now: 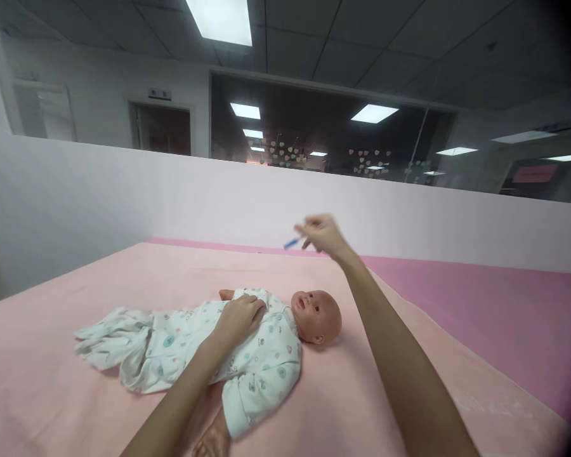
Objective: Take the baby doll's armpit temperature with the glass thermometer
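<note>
A baby doll (314, 314) in a white patterned sleepsuit (261, 368) lies on its back on a pink blanket (52, 381), head to the right. My left hand (240, 317) rests on the doll's chest with fingers curled against the cloth. My right hand (321, 233) is raised above and beyond the doll's head, fingers pinched on a small blue stick-like object (292, 243) that points left. The object is blurred and too small to name.
A darker pink sheet (480, 304) covers the surface to the right of the blanket. A low white partition wall (171, 190) runs behind it. Beyond it are a dark glass window with heart stickers and a doorway.
</note>
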A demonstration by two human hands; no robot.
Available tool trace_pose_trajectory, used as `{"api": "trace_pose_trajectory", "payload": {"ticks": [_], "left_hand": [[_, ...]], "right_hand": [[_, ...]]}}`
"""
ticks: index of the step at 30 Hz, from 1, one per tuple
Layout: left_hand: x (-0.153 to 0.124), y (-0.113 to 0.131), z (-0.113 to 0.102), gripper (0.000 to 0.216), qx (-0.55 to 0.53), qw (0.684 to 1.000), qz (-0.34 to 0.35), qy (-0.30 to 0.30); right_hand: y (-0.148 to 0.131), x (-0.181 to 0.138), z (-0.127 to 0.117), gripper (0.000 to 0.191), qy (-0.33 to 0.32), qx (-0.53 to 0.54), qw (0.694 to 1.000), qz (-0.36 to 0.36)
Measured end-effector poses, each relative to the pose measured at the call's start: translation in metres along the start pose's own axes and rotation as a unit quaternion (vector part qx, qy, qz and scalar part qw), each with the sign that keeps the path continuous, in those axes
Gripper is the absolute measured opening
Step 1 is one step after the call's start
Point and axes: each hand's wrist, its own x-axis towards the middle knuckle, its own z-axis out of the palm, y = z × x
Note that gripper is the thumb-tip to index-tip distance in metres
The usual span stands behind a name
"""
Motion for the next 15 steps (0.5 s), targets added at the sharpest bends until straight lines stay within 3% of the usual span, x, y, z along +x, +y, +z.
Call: {"api": "trace_pose_trajectory", "payload": {"ticks": [4, 9, 13, 15], "left_hand": [[0.000, 0.002, -0.001, 0.025, 0.038, 0.999, 0.005, 0.009], [0.000, 0.023, -0.011, 0.019, 0.095, 0.991, 0.052, 0.080], [-0.001, 0.035, -0.007, 0.023, 0.053, 0.993, 0.075, 0.072], [-0.001, 0.035, 0.000, 0.025, 0.049, 0.995, 0.073, 0.056]], "right_hand": [[-0.014, -0.008, 0.001, 0.060, 0.015, -0.005, 1.000, -0.026], [-0.017, -0.079, 0.018, 0.046, -0.052, -0.026, 0.993, -0.103], [0.006, -0.155, -0.003, 0.038, -0.043, -0.103, 0.976, -0.185], [0.026, -0.190, -0.017, 0.030, -0.091, -0.166, 0.964, -0.186]]}}
